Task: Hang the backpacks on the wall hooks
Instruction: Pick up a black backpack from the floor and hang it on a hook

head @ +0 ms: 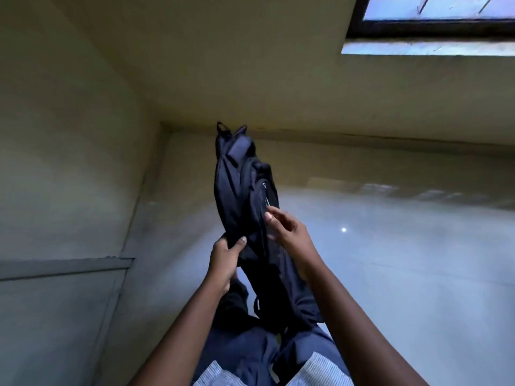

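Clutching a dark backpack (242,190), left hand (225,259) and right hand (289,232), above glossy floor (404,268), beside cream wall (69,135).

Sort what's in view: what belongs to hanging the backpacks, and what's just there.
Job: backpack; left hand, gripping its fabric; right hand, at its side.
Just there: window; wall; floor.

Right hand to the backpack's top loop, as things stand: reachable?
Probably yes. The top loop stands free above the backpack, nothing covering it; the left hand grips the fabric lower down, so the right hand, fingertips at the bag's side, looks free to slide up.
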### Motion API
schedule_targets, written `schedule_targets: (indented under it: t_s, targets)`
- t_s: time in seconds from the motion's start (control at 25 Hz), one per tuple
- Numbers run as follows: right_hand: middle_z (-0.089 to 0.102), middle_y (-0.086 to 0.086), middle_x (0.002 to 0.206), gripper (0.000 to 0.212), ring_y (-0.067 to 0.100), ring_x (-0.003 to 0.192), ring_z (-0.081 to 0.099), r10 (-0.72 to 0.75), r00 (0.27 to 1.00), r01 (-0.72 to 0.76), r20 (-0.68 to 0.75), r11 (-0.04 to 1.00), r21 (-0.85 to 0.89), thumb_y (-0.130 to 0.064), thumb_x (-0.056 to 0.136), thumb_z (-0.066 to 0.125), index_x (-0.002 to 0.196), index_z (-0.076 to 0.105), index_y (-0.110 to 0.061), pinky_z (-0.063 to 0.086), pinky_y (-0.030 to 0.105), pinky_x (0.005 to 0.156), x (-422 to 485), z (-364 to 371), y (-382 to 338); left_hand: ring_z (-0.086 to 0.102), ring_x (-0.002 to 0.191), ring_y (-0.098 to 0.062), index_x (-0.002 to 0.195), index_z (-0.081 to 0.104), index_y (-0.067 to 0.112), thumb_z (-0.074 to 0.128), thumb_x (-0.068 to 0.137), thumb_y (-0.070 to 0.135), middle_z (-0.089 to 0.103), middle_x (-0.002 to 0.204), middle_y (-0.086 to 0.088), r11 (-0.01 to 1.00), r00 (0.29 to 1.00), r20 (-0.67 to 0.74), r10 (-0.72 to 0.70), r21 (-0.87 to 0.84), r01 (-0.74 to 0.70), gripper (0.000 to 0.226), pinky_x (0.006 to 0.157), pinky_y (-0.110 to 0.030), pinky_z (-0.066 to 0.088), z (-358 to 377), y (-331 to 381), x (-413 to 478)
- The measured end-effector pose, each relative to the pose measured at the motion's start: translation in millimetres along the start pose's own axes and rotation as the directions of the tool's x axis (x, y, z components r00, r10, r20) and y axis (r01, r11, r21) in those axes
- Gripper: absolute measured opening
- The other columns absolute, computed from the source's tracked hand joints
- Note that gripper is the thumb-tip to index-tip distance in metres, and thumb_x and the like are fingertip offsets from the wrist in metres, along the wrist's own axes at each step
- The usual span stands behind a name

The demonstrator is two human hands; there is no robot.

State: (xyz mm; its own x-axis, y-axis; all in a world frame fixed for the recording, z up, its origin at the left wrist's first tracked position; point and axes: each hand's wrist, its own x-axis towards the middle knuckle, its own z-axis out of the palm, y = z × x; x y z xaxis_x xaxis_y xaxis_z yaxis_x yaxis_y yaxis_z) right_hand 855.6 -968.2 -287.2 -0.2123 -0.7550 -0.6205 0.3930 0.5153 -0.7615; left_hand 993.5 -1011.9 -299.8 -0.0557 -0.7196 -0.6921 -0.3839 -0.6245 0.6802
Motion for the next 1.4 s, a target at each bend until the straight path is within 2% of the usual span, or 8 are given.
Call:
schedule_targets:
  t_s: [0.24,0.36,0.6,0.76,0.88,1.04,1.16,1.4]
  targets:
    - [0.065,-0.002,0.123,0.091,0.018,0.115,0.060,-0.112,0.986,0.073,-0.124,0.957,-0.280,-0.077,0.050,0.063,0.122,0.056,-0.022,0.048,0.040,0.099,-20,47,-75,0.066,0.100,-0.019,0.109,0.069,0.011,0.067,0.079,0.011,0.072,0.107,-0.009,0.853,0.917,0.048,0.396,0.351,-0.386,0.030,0.087,-0.035,0.052,-23,60,-59]
    - [0.070,0.004,0.113,0.060,0.023,0.108,0.064,-0.182,0.961,0.116,-0.209,0.948,-0.296,-0.061,0.068,0.062,0.110,0.066,-0.018,0.051,0.043,0.093,-28,50,-82,0.066,0.103,-0.018,0.111,0.068,0.017,0.068,0.079,0.012,0.072,0.108,-0.006,0.839,0.906,0.145,0.397,0.344,-0.422,0.032,0.090,-0.034,0.053,-38,71,-71]
    - [0.076,0.007,0.089,0.027,0.015,0.086,0.070,-0.357,0.933,0.350,0.055,0.859,-0.373,-0.034,0.084,0.063,0.093,0.073,-0.011,0.056,0.039,0.080,-48,41,-76,0.057,0.111,-0.020,0.128,0.049,0.027,0.057,0.082,0.045,0.059,0.122,-0.002,0.920,0.979,0.120,0.165,-0.377,-0.109,0.050,0.083,-0.041,0.051,-57,102,-84]
    - [0.052,0.000,0.061,0.038,0.006,0.057,0.045,-0.464,0.840,0.541,0.281,0.671,-0.508,-0.037,0.087,0.060,0.061,0.056,-0.010,0.042,0.032,0.058,-71,59,-74,0.066,0.092,-0.020,0.106,0.064,0.019,0.069,0.076,0.036,0.070,0.103,-0.002,0.896,0.955,0.004,0.297,-0.348,-0.277,0.034,0.078,-0.032,0.055,-46,128,-91]
    - [0.061,-0.006,0.082,0.029,0.010,0.070,0.060,-0.402,0.879,0.469,0.255,0.827,-0.311,-0.031,0.091,0.055,0.084,0.070,-0.007,0.057,0.034,0.062,-77,59,-74,0.065,0.092,-0.024,0.092,0.068,0.012,0.067,0.079,0.018,0.070,0.101,-0.012,0.853,0.935,-0.220,0.278,-0.390,-0.346,0.013,0.085,-0.035,0.053,-51,122,-90]
    - [0.066,-0.013,0.061,0.031,0.004,0.058,0.063,-0.349,0.934,0.356,0.074,0.923,-0.147,-0.037,0.091,0.054,0.090,0.072,-0.011,0.050,0.022,0.053,-87,36,-78,0.068,0.082,-0.019,0.103,0.068,0.002,0.066,0.082,0.017,0.072,0.088,-0.003,0.883,0.930,-0.122,0.346,-0.294,-0.367,0.026,0.084,-0.033,0.052,-57,99,-99]
    - [0.071,-0.002,0.078,0.019,0.009,0.054,0.064,-0.394,0.919,0.395,0.027,0.917,-0.053,-0.031,0.089,0.059,0.091,0.070,-0.016,0.046,0.018,0.046,-98,17,-90,0.067,0.082,-0.014,0.107,0.067,0.006,0.064,0.083,0.019,0.071,0.093,-0.001,0.911,0.915,-0.041,0.401,-0.091,-0.403,0.027,0.082,-0.028,0.052,-61,85,-106]
    - [0.071,0.004,0.082,0.017,0.003,0.052,0.062,-0.491,0.870,0.477,-0.039,0.859,-0.184,-0.019,0.084,0.067,0.101,0.069,-0.015,0.051,0.014,0.052,-103,-3,-105,0.068,0.091,-0.002,0.113,0.065,0.019,0.063,0.084,0.020,0.071,0.095,0.015,0.902,0.901,0.092,0.423,0.055,-0.429,0.029,0.079,-0.013,0.053,-71,75,-109]
